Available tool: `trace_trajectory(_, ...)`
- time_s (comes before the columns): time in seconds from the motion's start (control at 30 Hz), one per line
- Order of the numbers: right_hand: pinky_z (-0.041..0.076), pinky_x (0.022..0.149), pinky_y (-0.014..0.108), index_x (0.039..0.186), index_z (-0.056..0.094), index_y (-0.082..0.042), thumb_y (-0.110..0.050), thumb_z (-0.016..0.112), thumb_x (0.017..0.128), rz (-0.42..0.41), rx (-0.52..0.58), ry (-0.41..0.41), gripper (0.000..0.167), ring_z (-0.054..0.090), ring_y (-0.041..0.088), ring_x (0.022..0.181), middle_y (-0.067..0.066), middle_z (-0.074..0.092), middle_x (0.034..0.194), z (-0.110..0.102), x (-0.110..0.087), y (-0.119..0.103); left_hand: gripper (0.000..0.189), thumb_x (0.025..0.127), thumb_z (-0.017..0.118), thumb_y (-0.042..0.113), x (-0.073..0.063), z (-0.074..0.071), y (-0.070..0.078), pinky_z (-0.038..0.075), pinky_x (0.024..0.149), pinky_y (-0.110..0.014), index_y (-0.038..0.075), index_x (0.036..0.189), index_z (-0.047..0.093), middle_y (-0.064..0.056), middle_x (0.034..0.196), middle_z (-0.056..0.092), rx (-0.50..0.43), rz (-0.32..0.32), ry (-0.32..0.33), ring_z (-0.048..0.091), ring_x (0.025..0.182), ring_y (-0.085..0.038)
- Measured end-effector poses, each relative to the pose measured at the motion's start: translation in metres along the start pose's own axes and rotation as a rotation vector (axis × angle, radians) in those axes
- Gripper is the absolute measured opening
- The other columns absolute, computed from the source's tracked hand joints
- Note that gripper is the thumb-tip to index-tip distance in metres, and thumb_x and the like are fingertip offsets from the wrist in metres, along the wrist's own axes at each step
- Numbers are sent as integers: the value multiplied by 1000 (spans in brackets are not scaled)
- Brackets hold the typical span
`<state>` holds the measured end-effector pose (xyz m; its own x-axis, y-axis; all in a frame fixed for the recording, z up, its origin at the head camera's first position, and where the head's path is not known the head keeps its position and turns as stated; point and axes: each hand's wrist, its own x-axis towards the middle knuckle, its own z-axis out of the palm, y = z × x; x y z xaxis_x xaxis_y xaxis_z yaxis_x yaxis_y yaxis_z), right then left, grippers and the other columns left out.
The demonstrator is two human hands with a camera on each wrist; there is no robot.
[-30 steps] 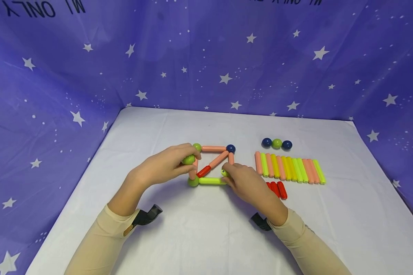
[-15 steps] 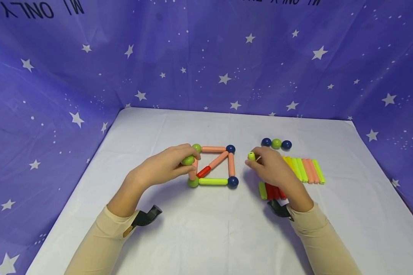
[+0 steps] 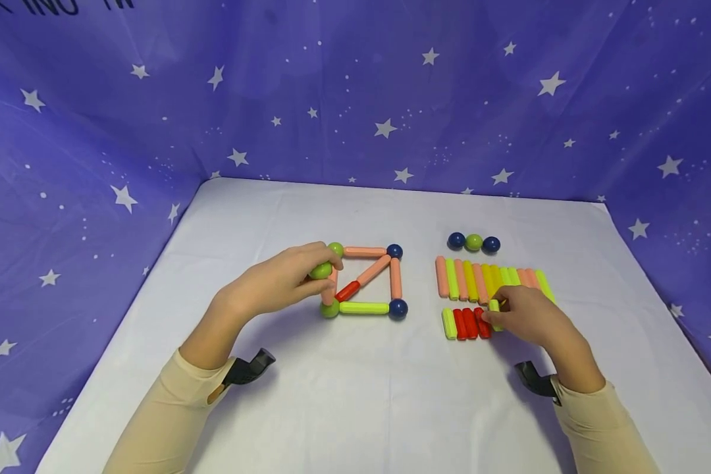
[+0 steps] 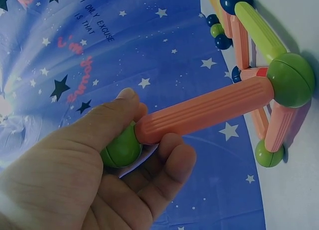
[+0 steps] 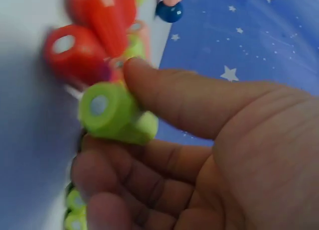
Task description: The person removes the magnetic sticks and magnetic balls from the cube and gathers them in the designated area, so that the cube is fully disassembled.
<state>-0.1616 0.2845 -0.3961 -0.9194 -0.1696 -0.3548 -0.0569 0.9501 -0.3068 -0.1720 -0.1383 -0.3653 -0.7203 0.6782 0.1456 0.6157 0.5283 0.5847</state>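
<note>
In the head view my left hand (image 3: 278, 280) holds a green ball (image 3: 321, 270) between thumb and fingers. A pink magnetic stick (image 4: 204, 110) slants from that ball down to a green ball (image 4: 291, 80) at the near-left corner of a flat square. Pink sticks and one lime stick (image 3: 364, 308) form the square's sides, with balls at its corners. A pink stick and a short red stick (image 3: 348, 291) lie along its diagonal. At the right, my right hand (image 3: 533, 317) pinches a short lime stick (image 5: 107, 110) beside the short red sticks (image 3: 470, 323).
Behind the short sticks lies a row of longer pink, lime and yellow sticks (image 3: 481, 282). Two blue balls and a green ball (image 3: 474, 242) sit in a line farther back. Another short lime stick (image 3: 449, 323) lies at the left end of the red ones.
My right hand has moved right, from the square's near-right corner to the short red sticks, carrying the short lime stick. My left hand stays at the ball. The head view has tilted slightly.
</note>
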Motion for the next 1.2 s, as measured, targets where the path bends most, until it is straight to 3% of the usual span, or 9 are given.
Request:
trace_trajectory(0.2, 43, 58, 34, 102, 67, 3, -35, 68, 89, 40, -3, 10, 40, 52, 20, 69, 3, 61, 79, 8, -7, 3, 17, 95, 65, 19, -2, 1, -2, 48, 75, -29, 15, 110, 58, 10, 93, 57, -2, 14, 14, 53, 83, -10)
trace_trajectory(0.4, 32, 49, 29, 69, 60, -8, -37, 67, 89, 74, 4, 40, 36, 41, 17, 54, -1, 45, 58, 15, -9, -3, 17, 95, 66, 20, -1, 3, -2, 47, 74, -29, 15, 110, 59, 9, 93, 57, -1, 16, 18, 52, 82, -10)
trace_trajectory(0.5, 28, 48, 28, 62, 55, -11, -37, 66, 90, 91, 6, 11, 40, 38, 15, 50, -2, 39, 52, 14, -11, -6, 17, 96, 65, 20, 1, 3, -1, 48, 74, -29, 15, 111, 59, 9, 93, 57, 1, 17, 15, 53, 82, -10)
trace_trajectory(0.63, 32, 49, 29, 69, 62, -9, -39, 65, 91, 108, 3, -17, 38, 43, 17, 52, -1, 46, 55, 13, -12, -8, 16, 96, 64, 19, 1, 1, -1, 48, 75, -29, 15, 111, 59, 11, 94, 58, -2, 14, 12, 53, 83, -10)
trace_trajectory(0.87, 37, 51, 31, 92, 62, -3, -26, 65, 91, 81, -2, 150, 23, 47, 19, 58, 3, 51, 62, 17, -7, -10, 16, 96, 64, 19, 1, 1, -2, 47, 75, -29, 15, 111, 59, 10, 93, 58, -2, 9, 10, 53, 82, -10)
trace_trajectory(1.2, 38, 50, 31, 80, 60, -6, -17, 66, 89, 77, 9, 246, 15, 47, 20, 58, 3, 51, 63, 26, -1, -10, 16, 95, 65, 20, 0, 0, -1, 47, 73, -29, 16, 110, 59, 9, 92, 57, 8, 8, 9, 53, 81, -10)
